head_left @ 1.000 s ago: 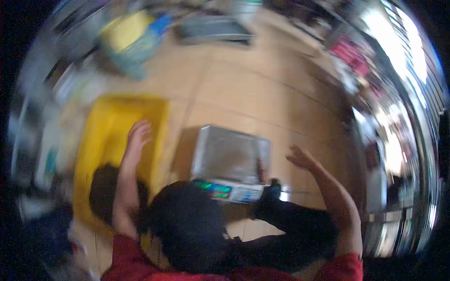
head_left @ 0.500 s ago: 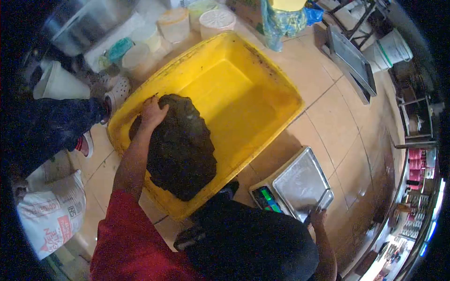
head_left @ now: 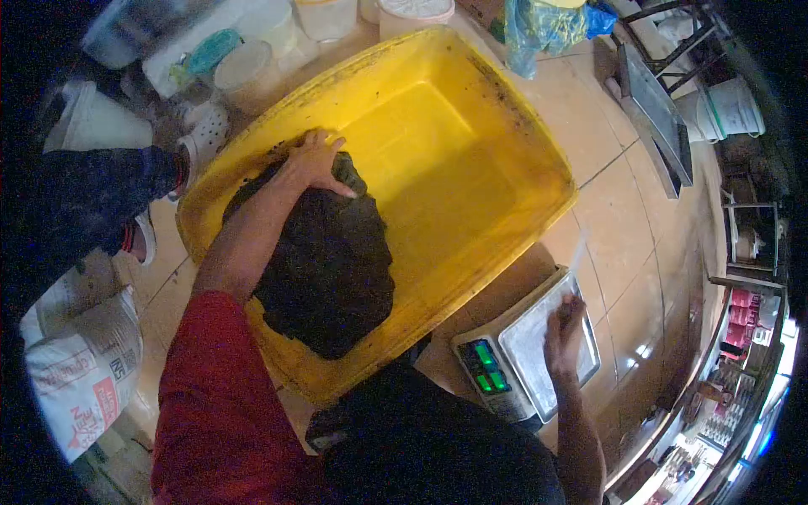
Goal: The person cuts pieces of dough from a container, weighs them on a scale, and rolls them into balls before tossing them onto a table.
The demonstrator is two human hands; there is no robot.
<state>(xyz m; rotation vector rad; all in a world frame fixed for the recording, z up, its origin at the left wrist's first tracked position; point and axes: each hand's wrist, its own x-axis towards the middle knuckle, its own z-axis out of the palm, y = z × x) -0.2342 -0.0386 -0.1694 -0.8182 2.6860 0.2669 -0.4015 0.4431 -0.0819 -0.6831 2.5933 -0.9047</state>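
Observation:
A large dark, dough-like mass [head_left: 337,269] lies in the left part of a yellow tub [head_left: 505,236]. My left hand [head_left: 318,166] rests on the upper edge of the mass, thumb and fingers spread, beside a small raised lump. My right hand [head_left: 566,332] is over the metal plate of a scale [head_left: 526,358], its fingers curled round something too blurred to make out. A faint pale streak shows just beyond those fingers. Green digits glow on the scale's display.
Another person's dark-trousered leg [head_left: 93,198] and pale clog [head_left: 204,135] are left of the tub. A printed sack [head_left: 88,370] stands lower left. Lidded containers [head_left: 328,18] line the top. Metal trays [head_left: 652,105] and white buckets [head_left: 732,109] are at upper right.
My left hand has shifted right along the mass, with its fingers wider apart. My right hand has moved up over the scale's plate from its lower edge. The view has shifted slightly.

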